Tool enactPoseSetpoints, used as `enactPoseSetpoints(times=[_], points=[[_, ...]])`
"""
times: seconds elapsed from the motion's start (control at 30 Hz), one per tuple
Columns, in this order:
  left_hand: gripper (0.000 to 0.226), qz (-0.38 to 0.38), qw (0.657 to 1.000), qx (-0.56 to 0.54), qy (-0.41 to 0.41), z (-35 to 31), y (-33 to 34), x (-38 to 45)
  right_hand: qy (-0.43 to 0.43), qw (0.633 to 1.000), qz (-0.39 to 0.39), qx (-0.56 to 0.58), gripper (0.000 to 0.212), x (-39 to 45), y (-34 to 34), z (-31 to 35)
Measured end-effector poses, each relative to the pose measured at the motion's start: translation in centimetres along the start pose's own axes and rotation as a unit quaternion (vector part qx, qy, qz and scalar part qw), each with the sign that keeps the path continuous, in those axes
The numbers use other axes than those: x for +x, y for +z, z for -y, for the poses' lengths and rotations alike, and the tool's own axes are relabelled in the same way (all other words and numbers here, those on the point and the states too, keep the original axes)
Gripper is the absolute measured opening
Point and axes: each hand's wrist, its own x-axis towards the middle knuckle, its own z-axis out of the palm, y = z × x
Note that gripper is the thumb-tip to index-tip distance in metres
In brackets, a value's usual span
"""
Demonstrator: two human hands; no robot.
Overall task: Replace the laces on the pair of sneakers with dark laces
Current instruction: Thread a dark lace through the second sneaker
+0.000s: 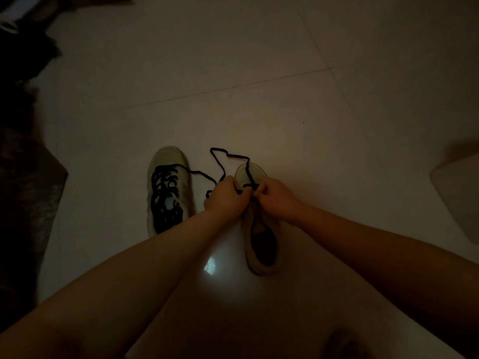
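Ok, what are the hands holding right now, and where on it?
Both the left hand and right hand pinch the dark lace near the right sneaker's front eyelets.

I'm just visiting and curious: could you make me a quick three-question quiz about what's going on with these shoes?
1. True or false: the left sneaker already has a dark lace threaded through it.
2. Which sneaker are both hands working on? A) the left one B) the right sneaker C) neither
3. Fill in: the left hand and right hand both pinch a dark ____.

Key: 1 true; 2 B; 3 lace.
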Motion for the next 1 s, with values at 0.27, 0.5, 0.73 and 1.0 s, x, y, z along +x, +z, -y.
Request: enactPoseSetpoints(times=[0.27, 0.5, 0.73, 1.0], points=[[0.033, -0.015, 0.999, 0.037, 0.020, 0.3, -0.2, -0.2, 0.115, 0.809, -0.113, 0.565, 0.023, -2.9, -6.8, -2.4], [0.028, -0.012, 0.995, 0.081, 0.056, 0.3, 0.0, -0.4, 0.077, 0.946, -0.022, 0.314, 0.027, -4.3, -4.5, -0.4], [0.025, -0.055, 0.987, 0.113, 0.100, 0.5, 0.6, -0.7, -0.064, 0.974, 0.016, -0.215, 0.024, -4.6, -5.4, -4.0], [0.036, -0.037, 0.998, 0.059, 0.009, 0.2, 1.3, -0.9, 0.012, 0.849, 0.013, 0.528, 0.035, -4.6, -5.4, -1.1]])
